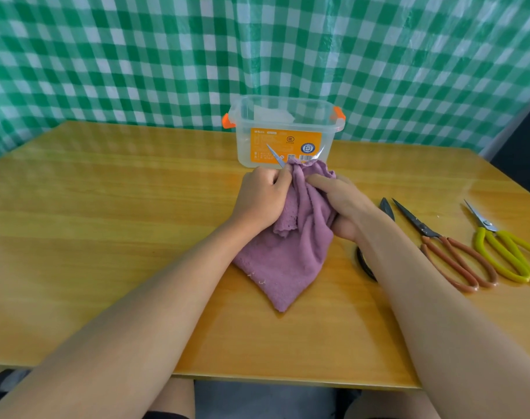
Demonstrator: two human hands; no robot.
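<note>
Nearest, two bare forearms reaching in over the front edge of the wooden table [106, 222]. Farther in, left hand [259, 196] closed like a fist, fingers curled tight on the bunched top of the purple cloth [283, 258]. Just beyond those fingertips, a thin pointed blade [274, 155] poking out of the folds, tilted up and to the far left, its lower part hidden. Right hand [339, 204] clasping the same bundle from the other side, fingers laid over it, thumb underneath. Loose tail of the cloth flat on the table, tapering to a point toward the near edge. Right behind the hands, a clear plastic box [287, 137] with orange clips. Off to the right, well apart from the cloth, red-handled scissors [445, 246] and yellow-handled scissors [505, 252] side by side; dark scissors [387, 208] partly hidden under the right forearm.
</note>
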